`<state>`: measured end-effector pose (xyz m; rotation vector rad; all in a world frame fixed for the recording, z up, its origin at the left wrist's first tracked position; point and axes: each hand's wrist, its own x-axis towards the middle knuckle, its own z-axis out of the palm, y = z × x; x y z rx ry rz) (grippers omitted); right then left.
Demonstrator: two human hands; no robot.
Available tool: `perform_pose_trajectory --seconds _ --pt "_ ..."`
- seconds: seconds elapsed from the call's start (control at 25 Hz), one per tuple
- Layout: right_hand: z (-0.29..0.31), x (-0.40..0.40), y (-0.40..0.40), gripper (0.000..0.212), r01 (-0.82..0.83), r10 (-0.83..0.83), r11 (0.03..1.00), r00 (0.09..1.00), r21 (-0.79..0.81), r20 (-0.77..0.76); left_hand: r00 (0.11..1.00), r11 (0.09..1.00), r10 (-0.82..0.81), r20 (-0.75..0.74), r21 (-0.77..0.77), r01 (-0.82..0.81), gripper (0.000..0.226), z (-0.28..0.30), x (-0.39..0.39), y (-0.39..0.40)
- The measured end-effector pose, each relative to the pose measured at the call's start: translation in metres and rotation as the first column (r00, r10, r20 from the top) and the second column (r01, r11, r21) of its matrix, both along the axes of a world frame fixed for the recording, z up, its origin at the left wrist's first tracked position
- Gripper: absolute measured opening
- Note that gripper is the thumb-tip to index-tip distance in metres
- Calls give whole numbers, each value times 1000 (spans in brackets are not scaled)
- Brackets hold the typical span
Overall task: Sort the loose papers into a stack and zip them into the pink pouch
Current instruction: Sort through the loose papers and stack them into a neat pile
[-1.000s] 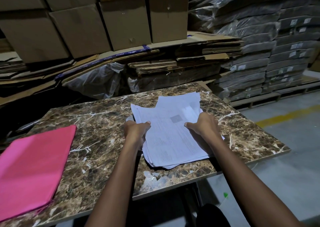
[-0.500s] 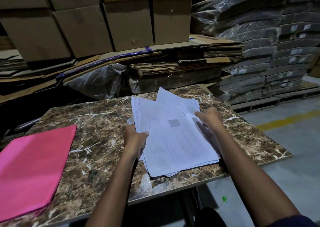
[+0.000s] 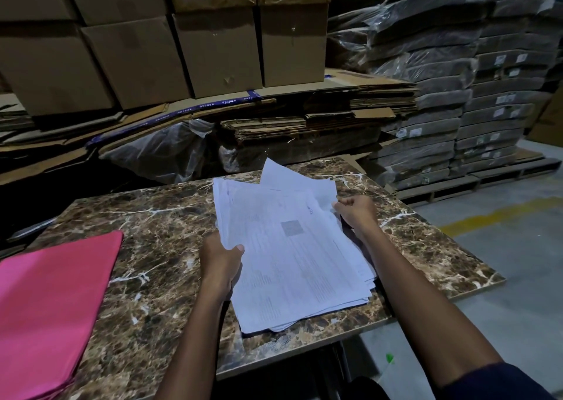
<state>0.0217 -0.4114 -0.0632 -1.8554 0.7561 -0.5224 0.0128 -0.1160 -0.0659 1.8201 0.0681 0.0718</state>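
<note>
Two hands: both grip the papers (image 3: 292, 247) over the marble table (image 3: 158, 235).
Left hand (image 3: 221, 265): closed on papers' left edge, thumb on top.
Right hand (image 3: 356, 212): pinching papers' right edge.
Pink pouch (image 3: 51, 305): flat, well left of papers, untouched.

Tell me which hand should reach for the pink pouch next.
Left, probably. The left hand grips the papers on the edge facing the pink pouch; the right hand holds the far edge and would have to cross over.

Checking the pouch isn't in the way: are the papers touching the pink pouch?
Apart. The head view shows bare marble table between the papers and the pink pouch.
</note>
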Motion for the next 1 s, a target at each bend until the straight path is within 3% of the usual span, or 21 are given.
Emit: perform_pose_trajectory --seconds 0.12,0.24,0.4,0.56,0.68,0.76,1.0 --pt "7 4 1 29 -63 63 998 998 16 -30 1000 1000 13 -9 -3 -13 35 2 -3 0" --pt "5 3 0 36 -7 7 1000 1000 6 -7 999 999 39 -31 14 -39 29 1 -4 3" --pt "2 -6 -13 22 123 -121 992 991 -32 48 989 992 123 -79 32 -121 24 1 3 15" --pt "0 -11 -21 18 175 -174 970 985 -170 19 990 993 115 -86 27 -113 30 3 5 22" --pt "-4 -10 -22 19 180 -208 934 976 -308 -62 989 993 98 -114 -58 -105 23 10 -2 25" --pt "-5 -10 -25 15 167 -236 898 964 -406 -124 988 990 85 -129 -101 -98 30 12 -5 29" --pt "-2 -16 -24 13 127 -256 853 947 -507 -193 982 987 129 -138 -81 -141 35 14 -14 52"
